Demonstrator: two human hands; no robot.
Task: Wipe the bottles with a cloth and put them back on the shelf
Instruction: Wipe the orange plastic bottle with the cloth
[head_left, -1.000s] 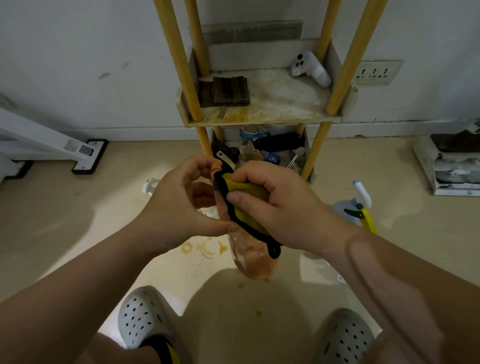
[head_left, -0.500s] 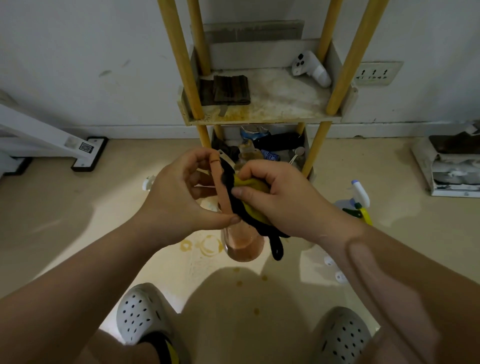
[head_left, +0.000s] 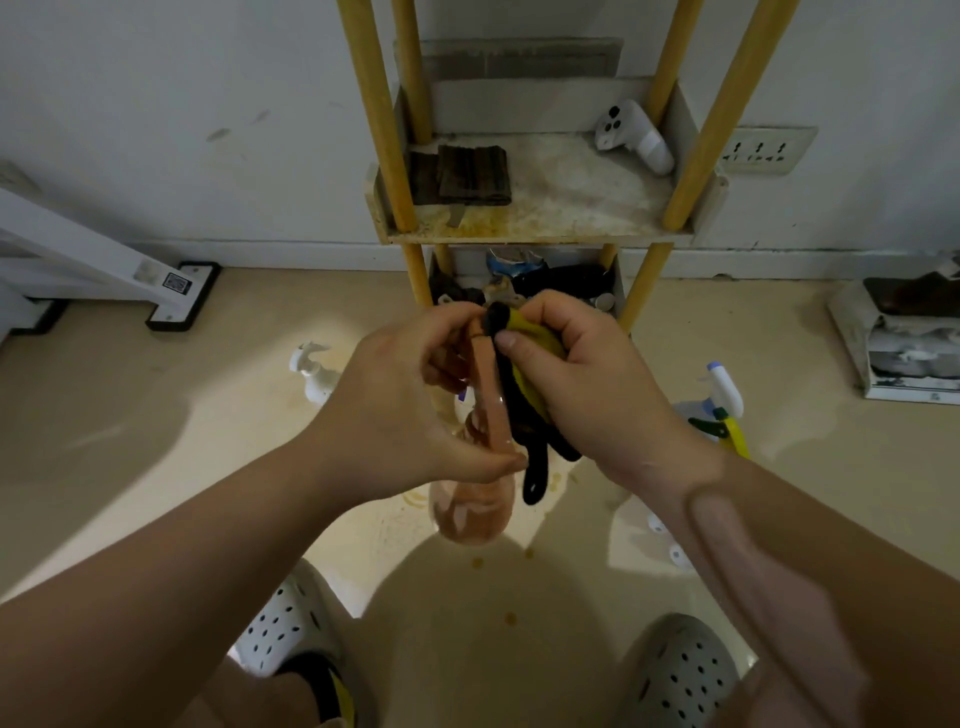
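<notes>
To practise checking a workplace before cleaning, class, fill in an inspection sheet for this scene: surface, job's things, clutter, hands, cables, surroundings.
Surface: beige floor with orange ring stains below the hands.
Job's things: pinkish bottle held up; yellow-and-black cloth at its neck; stained shelf; pump bottle and spray bottle on the floor.
Clutter: white controller and dark folded thing on the shelf.
Hands: left hand grips the bottle; right hand grips the cloth.
Cables: nothing seen.
Surroundings: wall socket; white stand foot.
</notes>
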